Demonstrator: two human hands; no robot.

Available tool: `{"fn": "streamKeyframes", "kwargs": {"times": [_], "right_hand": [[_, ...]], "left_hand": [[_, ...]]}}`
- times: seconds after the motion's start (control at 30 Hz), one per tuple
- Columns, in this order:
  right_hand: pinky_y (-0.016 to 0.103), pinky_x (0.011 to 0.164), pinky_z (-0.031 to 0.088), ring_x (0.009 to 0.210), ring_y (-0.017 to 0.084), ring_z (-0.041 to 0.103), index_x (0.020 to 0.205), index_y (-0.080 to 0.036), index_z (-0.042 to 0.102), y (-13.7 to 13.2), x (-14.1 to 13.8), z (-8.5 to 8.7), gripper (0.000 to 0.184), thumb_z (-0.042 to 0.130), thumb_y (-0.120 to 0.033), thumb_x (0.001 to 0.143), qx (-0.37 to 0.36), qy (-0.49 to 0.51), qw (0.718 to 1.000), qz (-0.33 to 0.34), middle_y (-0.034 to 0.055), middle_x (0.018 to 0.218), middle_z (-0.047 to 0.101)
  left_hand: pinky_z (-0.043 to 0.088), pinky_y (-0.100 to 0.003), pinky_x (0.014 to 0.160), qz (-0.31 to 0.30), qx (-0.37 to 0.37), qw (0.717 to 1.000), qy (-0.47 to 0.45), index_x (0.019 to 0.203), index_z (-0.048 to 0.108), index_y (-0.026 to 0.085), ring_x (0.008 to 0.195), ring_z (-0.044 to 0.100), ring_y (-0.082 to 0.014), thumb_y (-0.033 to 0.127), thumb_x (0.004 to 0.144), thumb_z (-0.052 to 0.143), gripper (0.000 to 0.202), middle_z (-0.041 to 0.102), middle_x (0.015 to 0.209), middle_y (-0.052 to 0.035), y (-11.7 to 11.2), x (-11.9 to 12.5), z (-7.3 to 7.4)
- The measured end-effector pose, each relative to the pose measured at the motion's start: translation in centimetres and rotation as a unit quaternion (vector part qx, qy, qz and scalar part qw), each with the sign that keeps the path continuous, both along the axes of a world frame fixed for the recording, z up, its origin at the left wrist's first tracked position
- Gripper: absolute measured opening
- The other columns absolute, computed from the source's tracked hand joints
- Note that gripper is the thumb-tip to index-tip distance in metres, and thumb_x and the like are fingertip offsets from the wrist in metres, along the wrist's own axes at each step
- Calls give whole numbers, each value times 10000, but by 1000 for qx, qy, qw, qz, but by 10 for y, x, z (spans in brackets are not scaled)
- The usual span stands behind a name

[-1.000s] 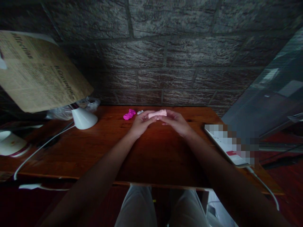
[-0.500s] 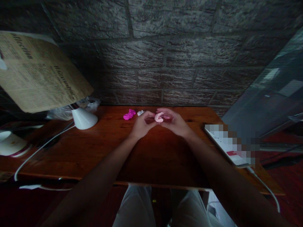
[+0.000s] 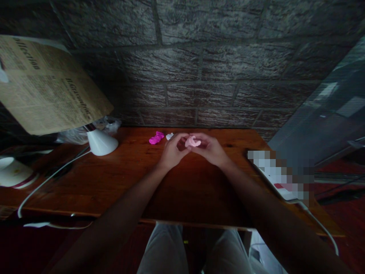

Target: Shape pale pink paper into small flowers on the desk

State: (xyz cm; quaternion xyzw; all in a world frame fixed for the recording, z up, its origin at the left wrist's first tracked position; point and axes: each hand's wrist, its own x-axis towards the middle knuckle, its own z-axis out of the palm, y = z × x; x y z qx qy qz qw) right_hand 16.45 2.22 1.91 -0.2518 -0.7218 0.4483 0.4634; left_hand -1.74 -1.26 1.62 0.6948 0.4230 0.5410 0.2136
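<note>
Pale-pink lump pinched between left grip and right grip, both half-curled; magenta lump nearby

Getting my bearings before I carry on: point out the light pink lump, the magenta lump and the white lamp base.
Light pink lump (image 3: 193, 142): head view, middle of its folded surface.
Magenta lump (image 3: 156, 138): head view, middle of its upper surface.
White lamp base (image 3: 102, 144): head view, its sloping side.

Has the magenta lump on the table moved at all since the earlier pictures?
No. The magenta lump lies in the same spot, to the right of the white lamp base, with the gap between them unchanged.
</note>
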Motion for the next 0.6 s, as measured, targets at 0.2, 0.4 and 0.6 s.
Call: {"fn": "streamKeyframes", "kwargs": {"times": [0.2,0.4,0.6], "right_hand": [[413,908,582,941,242,747,983,-262,775,-9,-3,3,365,865,-510,730,56,-35,993,-95,44,1011,801],[446,963,584,1001,266,750,1149,-275,769,-15,-6,8,433,835,-491,779,75,-43,991,-101,59,1124,795],[465,1086,526,1204,275,687,1353,-255,672,-14,-10,0,548,764,-455,851,105,-50,990,-81,96,1348,711]], "left_hand": [[489,-354,917,-3,-8,1000,22,1027,679,203,981,649,-224,225,792,801,267,725,1056,-82,0,2,-2],[480,-355,936,27,35,998,43,989,678,207,991,633,-231,244,840,746,167,724,1047,-76,-3,1,3],[484,-335,940,43,50,998,7,1054,709,206,1034,654,-239,290,830,762,244,742,1112,-85,0,-2,-2]]}}
